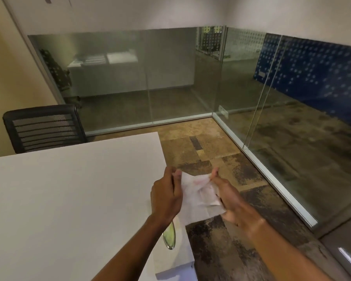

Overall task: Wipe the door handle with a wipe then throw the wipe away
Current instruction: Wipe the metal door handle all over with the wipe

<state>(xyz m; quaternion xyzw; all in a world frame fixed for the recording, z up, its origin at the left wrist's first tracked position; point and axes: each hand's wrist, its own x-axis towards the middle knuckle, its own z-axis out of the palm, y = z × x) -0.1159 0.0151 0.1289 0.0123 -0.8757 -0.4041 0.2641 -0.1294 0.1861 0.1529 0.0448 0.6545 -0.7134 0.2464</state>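
At far left a black mesh chair (pixel 43 127) stands against the wall, behind a white table (pixel 69 189) that fills the lower left. Near the table's right edge, partly under the left forearm, lies a small greenish, shiny-rimmed thing (pixel 169 237); what it is I cannot tell.

Past the table's corner, over the patterned carpet (pixel 221 151), the left hand (pixel 165 196) is curled closed, pinching the upper left edge of the wipe (pixel 199 199) between thumb and fingers. The wipe hangs between both hands as a spread, creased white sheet with a faint pinkish mark near its top. The right hand (pixel 229 201) pinches the upper right corner with thumb and forefinger, its other fingers loosely curled behind the sheet.

To the right run glass walls (pixel 292 98) on a metal floor rail, with a blue dotted panel beyond.

As I judge it, the task is at its start: the wipe is in hand and being opened out. No door handle and no bin show, so the wiping and the throwing away both appear left to do.
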